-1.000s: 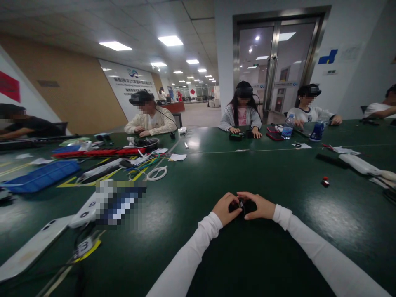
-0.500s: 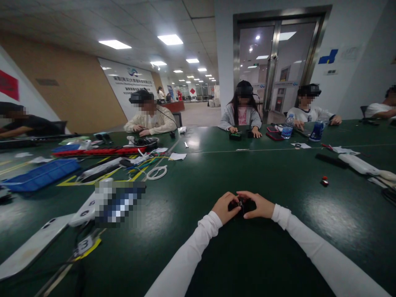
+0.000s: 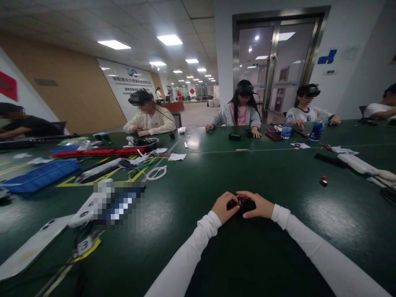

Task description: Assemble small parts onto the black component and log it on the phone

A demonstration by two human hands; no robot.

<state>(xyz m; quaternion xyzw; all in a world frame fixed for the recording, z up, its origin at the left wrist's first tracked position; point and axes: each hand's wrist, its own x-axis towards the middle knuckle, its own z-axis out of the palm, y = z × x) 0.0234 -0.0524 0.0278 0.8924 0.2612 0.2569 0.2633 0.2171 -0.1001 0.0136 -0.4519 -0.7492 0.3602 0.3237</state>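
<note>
Both my hands rest on the dark green table (image 3: 235, 173), meeting around a small black object (image 3: 240, 204) with a tiny pale part at its middle. My left hand (image 3: 223, 207) curls its fingers against the object's left side. My right hand (image 3: 259, 205) wraps its fingers over the right side. Most of the object is hidden under my fingers, so I cannot name it. White sleeves cover both my forearms.
A small red part (image 3: 324, 180) lies to the right. Left of me are white power strips (image 3: 34, 245), a blue tray (image 3: 40, 175), a coiled white cable (image 3: 156, 173) and coloured wires. Several people sit across the table with bottles (image 3: 287, 127) and small black boxes (image 3: 234, 136).
My hands stay together on the black object, fingers shifting slightly. The person opposite in the striped cardigan has taken one hand off the black box and reached it out to the left.
</note>
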